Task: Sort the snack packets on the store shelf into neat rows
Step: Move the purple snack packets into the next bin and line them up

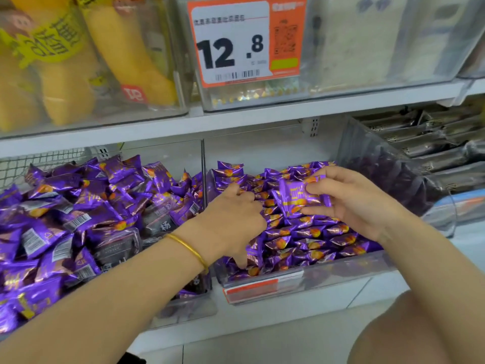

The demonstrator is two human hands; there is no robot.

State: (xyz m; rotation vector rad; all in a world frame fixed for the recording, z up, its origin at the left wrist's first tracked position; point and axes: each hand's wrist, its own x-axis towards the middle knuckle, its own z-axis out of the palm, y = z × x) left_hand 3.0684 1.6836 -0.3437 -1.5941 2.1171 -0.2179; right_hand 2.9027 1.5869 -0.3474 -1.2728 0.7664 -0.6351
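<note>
Packet [296,199] pinched in right hand [351,203], above rows [309,239] that left hand [231,222] grips.

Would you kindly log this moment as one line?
left hand: grips packet row, right bin | right hand: pinches purple packet | left bin: loose heap

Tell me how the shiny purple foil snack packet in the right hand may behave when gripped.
The shiny purple foil snack packet is probably light: the right hand pinches it with fingertips alone. Its glossy, creased wrapper likely crinkles and may slip. Being pillow-shaped, it should slide rather than roll.
</note>
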